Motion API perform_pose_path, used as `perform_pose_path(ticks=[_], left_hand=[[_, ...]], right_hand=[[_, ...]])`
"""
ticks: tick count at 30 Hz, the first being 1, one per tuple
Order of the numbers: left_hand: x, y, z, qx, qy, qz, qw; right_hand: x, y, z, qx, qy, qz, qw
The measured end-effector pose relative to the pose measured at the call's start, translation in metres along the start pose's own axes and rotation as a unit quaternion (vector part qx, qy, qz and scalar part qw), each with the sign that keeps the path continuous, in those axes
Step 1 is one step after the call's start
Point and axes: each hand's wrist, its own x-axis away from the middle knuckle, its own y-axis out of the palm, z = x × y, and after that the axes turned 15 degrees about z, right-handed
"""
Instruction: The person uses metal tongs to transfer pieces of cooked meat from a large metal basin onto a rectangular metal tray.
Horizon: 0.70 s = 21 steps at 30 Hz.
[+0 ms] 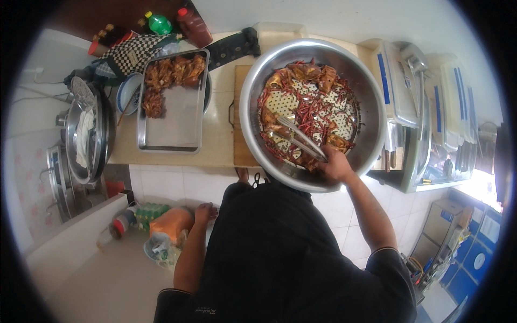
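My right hand grips metal tongs over a large steel basin. The tongs' tips lie at a piece of browned meat on the basin's left inner side; whether they pinch it I cannot tell. Dried red chilies and more meat lie on a perforated plate inside. My left hand hangs beside my body, fingers loosely apart, holding nothing. Left of the basin, a rectangular steel tray holds browned meat pieces along its back and left side.
A wooden cutting board lies partly under the basin. Lidded plastic containers and knives are at the right. A blue-rimmed bowl, stacked metal pans, a checkered cloth and bottles stand at the left and back left.
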Motion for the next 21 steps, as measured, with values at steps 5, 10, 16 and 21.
perform_pose_path(ticks=[5,10,16,21], left_hand=[[-0.007,-0.002,-0.008,0.014,0.005,0.0,1.0],[-0.003,0.0,-0.01,0.014,0.006,0.005,1.0],[0.009,0.001,-0.013,0.026,0.007,0.021,0.999],[0.012,-0.004,-0.017,0.033,0.017,0.006,0.999]], right_hand=[[-0.018,-0.014,-0.009,-0.245,0.273,-0.227,0.902],[-0.014,0.002,0.004,-0.348,0.346,-0.264,0.83],[-0.002,0.013,0.001,-0.407,0.367,-0.244,0.8],[-0.01,0.036,0.002,-0.416,0.331,-0.203,0.822]])
